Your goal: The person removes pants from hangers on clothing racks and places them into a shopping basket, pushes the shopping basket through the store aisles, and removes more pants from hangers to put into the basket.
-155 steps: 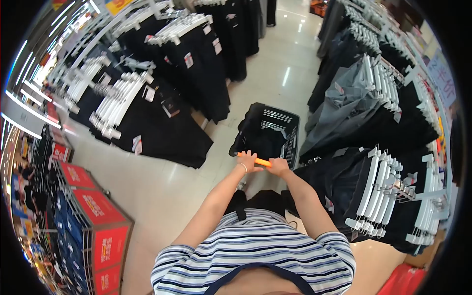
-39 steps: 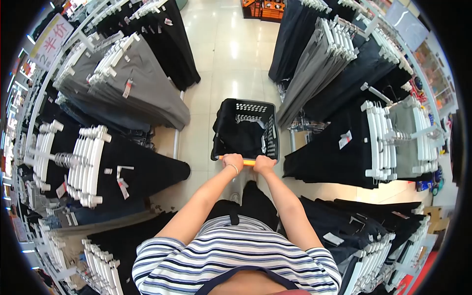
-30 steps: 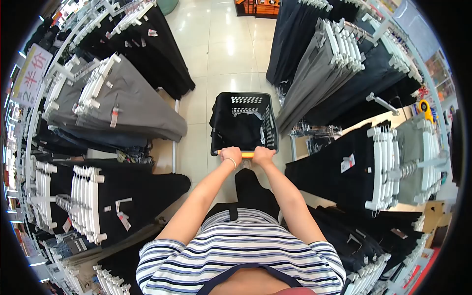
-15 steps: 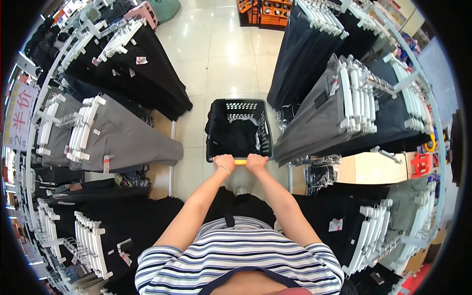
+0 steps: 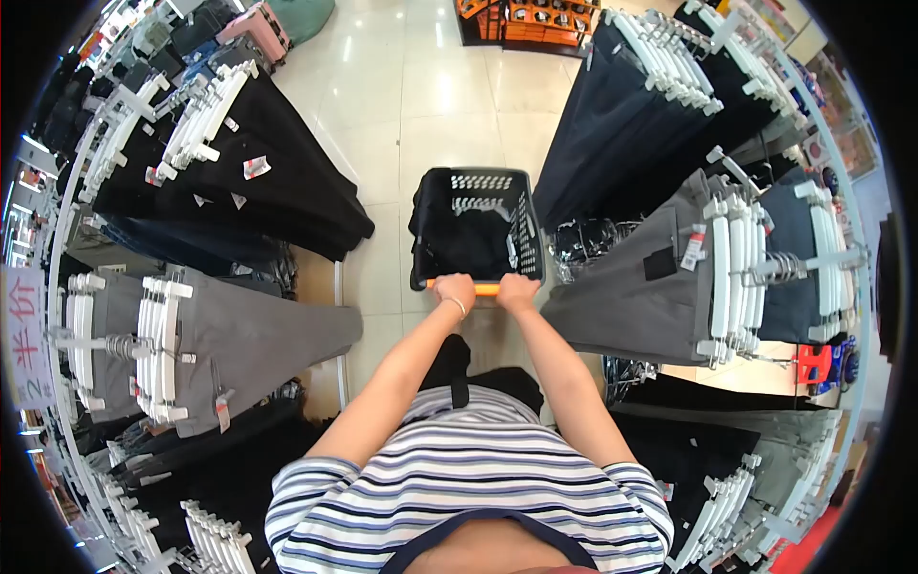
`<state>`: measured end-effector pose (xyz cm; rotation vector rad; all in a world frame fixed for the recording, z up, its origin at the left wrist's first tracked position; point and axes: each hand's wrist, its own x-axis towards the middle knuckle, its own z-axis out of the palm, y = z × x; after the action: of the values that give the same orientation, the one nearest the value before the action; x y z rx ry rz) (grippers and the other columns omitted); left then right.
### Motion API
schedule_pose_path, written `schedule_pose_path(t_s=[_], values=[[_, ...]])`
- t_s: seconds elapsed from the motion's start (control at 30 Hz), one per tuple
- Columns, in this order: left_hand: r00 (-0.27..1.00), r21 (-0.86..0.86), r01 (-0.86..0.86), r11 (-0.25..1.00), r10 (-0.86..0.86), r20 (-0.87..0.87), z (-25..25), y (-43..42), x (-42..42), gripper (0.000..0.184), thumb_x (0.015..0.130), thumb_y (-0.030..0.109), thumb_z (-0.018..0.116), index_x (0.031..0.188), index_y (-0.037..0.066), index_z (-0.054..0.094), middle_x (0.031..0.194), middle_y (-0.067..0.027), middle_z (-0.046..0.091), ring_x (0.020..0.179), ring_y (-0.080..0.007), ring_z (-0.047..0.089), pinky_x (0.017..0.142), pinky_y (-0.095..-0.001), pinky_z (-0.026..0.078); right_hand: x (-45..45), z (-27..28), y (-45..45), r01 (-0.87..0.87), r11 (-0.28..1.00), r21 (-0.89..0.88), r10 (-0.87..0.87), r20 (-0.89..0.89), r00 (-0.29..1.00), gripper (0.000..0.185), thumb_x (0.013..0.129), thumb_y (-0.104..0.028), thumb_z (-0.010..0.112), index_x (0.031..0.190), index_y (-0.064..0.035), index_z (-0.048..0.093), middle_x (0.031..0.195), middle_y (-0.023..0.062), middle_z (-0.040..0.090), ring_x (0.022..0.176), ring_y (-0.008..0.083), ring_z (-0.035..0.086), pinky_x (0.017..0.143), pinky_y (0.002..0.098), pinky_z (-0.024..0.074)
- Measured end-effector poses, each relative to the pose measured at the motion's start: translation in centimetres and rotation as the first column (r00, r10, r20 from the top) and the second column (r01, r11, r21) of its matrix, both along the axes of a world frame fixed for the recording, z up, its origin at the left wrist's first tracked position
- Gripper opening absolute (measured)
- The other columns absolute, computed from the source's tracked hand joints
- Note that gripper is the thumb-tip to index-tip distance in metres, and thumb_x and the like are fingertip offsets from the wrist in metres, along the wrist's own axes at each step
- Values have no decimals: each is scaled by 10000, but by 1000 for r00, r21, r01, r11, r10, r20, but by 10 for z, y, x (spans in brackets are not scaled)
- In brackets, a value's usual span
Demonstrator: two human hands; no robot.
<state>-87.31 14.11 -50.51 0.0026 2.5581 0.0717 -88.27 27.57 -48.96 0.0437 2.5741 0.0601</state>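
Note:
Both my arms reach forward to a black shopping basket cart with perforated sides. My left hand is wrapped round the left part of its orange handle, a pale bracelet on that wrist. Around the right part of the same handle closes my right hand. Black cloth lies inside the basket and hangs over its left side. Something pale, partly covered, shows along the inside of the basket.
Trousers on white hangers line both sides: black trousers and grey trousers at left, dark trousers and grey trousers at right. A tiled aisle runs ahead. An orange display stands beyond, with a pink suitcase far left.
I have moved forward along the aisle with the cart, and the racks on both sides have slid back towards me. Both hands have kept their grip on the handle.

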Motion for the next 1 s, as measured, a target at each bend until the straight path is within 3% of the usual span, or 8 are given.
schedule_pose_path(t_s=[0.07, 0.2, 0.3, 0.33, 0.63, 0.73, 0.87, 1.0], values=[[995, 3, 56, 998, -56, 78, 17, -5, -29, 163, 757, 182, 553, 795, 106, 692, 764, -87, 675, 703, -234, 663, 571, -367, 497, -24, -6, -4, 24, 1000, 14, -24, 0, 1000, 194, 696, -213, 629, 882, -176, 672, 954, 29, 655, 888, 210, 621, 753, 485, 384], [998, -32, 36, 999, -37, -52, -7, -10, -85, 156, 757, 184, 552, 771, 107, 687, 739, -79, 674, 676, -237, 660, 559, -367, 480, -79, -6, -15, 60, 998, 21, -60, 1, 998, 211, 700, -206, 625, 904, -174, 667, 959, 14, 654, 907, 208, 616, 741, 474, 391], [993, 13, 117, 993, -117, 11, -20, -19, -130, 184, 763, 158, 545, 829, 66, 691, 779, -112, 668, 707, -367, 630, 337, -395, 448, -123, -7, -21, 82, 996, 31, -84, 69, 994, 219, 697, -202, 629, 910, -173, 666, 968, 21, 653, 923, 214, 612, 747, 474, 391], [991, 27, 130, 991, -131, 23, -17, -21, -147, 184, 756, 155, 551, 832, 61, 690, 780, -124, 665, 711, -372, 626, 339, -379, 451, -140, -7, -22, 92, 995, 35, -95, 100, 990, 214, 699, -202, 629, 908, -174, 664, 967, 20, 653, 927, 212, 612, 742, 469, 393], [979, 40, 200, 979, -198, -39, -51, -26, -295, 197, 765, 155, 548, 854, 50, 689, 817, -147, 663, 790, -397, 617, 361, -363, 465, -278, -4, -30, 178, 984, 15, -179, 132, 975, 236, 716, -202, 617, 946, -173, 656, 992, 38, 649, 925, 219, 615, 760, 470, 383], [975, -86, 183, 979, -192, -110, -37, -21, -344, 145, 756, 177, 557, 780, 116, 687, 778, -84, 675, 747, -240, 656, 619, -361, 472, -327, -16, -25, 221, 975, 9, -219, 158, 963, 238, 722, -195, 609, 954, -168, 655, 996, 42, 649, 923, 224, 618, 764, 473, 377], [972, -65, 226, 972, -229, -44, -42, -15, -407, 158, 761, 180, 551, 793, 111, 690, 807, -96, 676, 782, -248, 658, 689, -382, 480, -378, -22, -18, 250, 968, -12, -245, 158, 957, 224, 716, -191, 603, 929, -156, 661, 972, 42, 654, 916, 232, 621, 818, 464, 371], [950, -53, 313, 948, -312, 29, -38, -11, -469, 170, 762, 205, 557, 828, 125, 691, 814, -74, 679, 772, -226, 661, 648, -349, 490, -434, -25, -12, 276, 961, -33, -268, 153, 951, 226, 710, -186, 604, 926, -155, 662, 966, 46, 656, 907, 227, 625, 803, 463, 375]])
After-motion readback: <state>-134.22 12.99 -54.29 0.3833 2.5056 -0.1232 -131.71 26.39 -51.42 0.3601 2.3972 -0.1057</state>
